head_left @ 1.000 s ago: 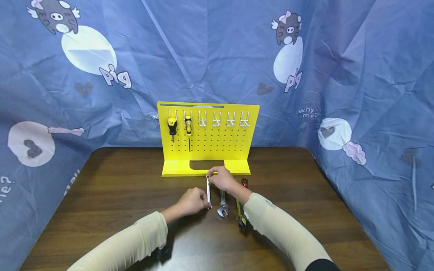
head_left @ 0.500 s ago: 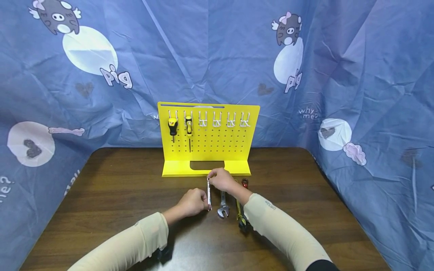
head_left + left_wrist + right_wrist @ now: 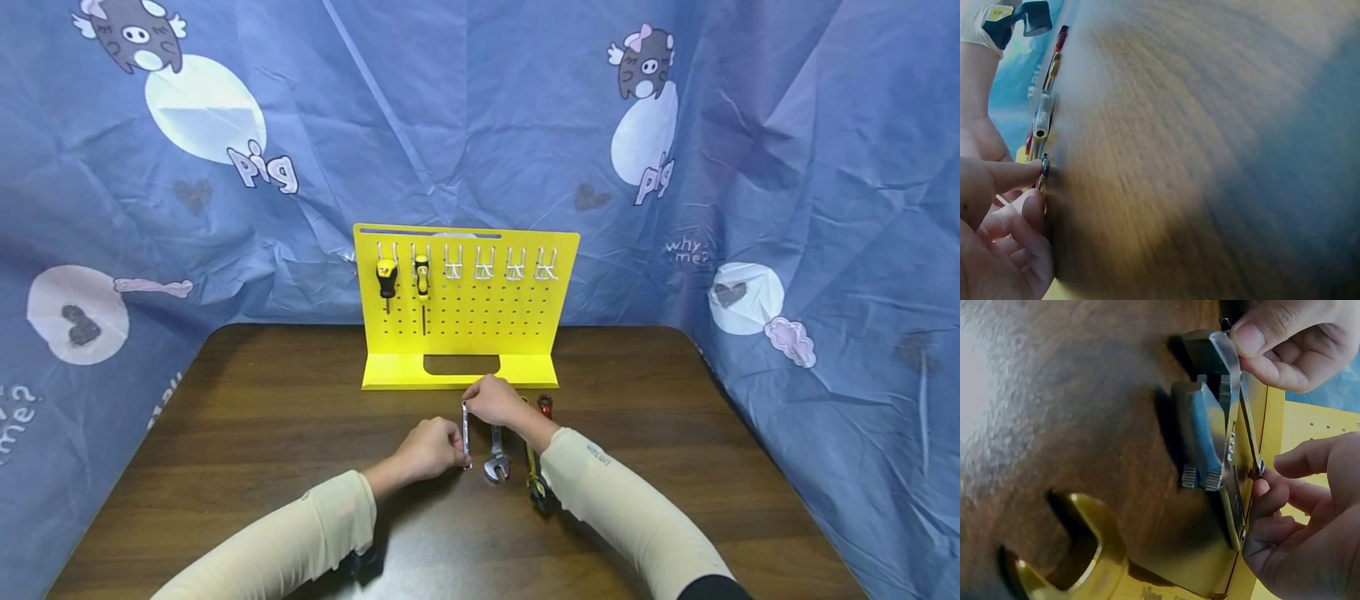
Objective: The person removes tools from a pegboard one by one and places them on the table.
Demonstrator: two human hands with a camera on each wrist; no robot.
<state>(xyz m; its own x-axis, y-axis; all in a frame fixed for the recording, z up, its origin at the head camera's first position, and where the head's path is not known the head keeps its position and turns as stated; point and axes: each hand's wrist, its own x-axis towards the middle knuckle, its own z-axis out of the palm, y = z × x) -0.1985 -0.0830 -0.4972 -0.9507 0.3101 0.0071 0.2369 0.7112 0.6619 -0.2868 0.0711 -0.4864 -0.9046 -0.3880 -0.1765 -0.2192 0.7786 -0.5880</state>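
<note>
A small silver wrench [image 3: 467,435] spans the gap between the two hands, pointing toward the pegboard. My left hand [image 3: 429,448] pinches its near end; in the left wrist view the left hand [image 3: 1010,219] has its index fingertip right at that end. At the far end my right hand [image 3: 491,400] holds the ring, and in the right wrist view the right hand [image 3: 1310,512] has its fingertips close around it. Just right of this wrench lies a silver adjustable wrench [image 3: 497,467], its handle partly hidden under the right hand.
A yellow pegboard [image 3: 495,321] stands at the back, with two yellow-and-black screwdrivers on its left hooks and several bare white hooks beside them. A yellow wrench [image 3: 534,475] and a red-ended tool [image 3: 545,405] lie on the brown table [image 3: 262,433], partly behind the right forearm.
The small wrench has come slightly toward me, its far end away from the pegboard's base, with the right hand following. Both hands keep their hold; the head view has shifted a little.
</note>
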